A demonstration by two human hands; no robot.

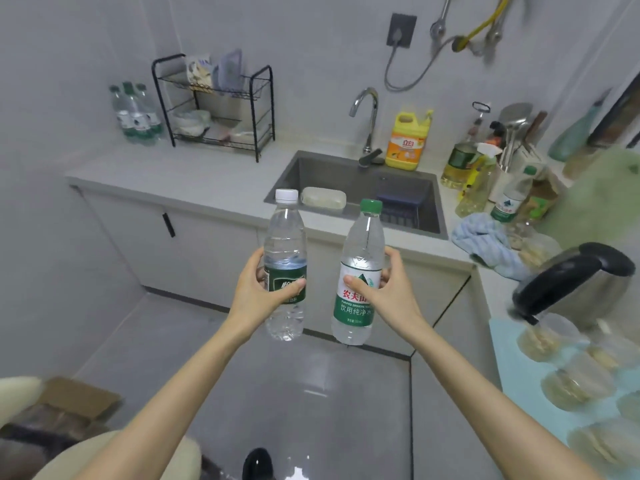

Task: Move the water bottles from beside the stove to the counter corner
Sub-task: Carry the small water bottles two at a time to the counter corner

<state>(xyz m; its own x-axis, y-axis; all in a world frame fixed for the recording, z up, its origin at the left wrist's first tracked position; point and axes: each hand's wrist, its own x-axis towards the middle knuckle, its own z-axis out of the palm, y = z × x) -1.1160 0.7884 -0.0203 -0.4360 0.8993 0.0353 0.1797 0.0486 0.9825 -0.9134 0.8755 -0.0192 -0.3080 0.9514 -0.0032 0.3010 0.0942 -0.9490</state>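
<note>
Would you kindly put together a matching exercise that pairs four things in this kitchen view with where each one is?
Things:
1. white-capped bottle
2. green-capped bottle
3. yellow detergent jug
4. blue cloth

Places:
A. behind the sink, beside the tap
B. gripped by the right hand
C. lying on the counter, right of the sink
D. gripped by the left hand

Pairs: 1-D, 2-B, 3-A, 4-C
</note>
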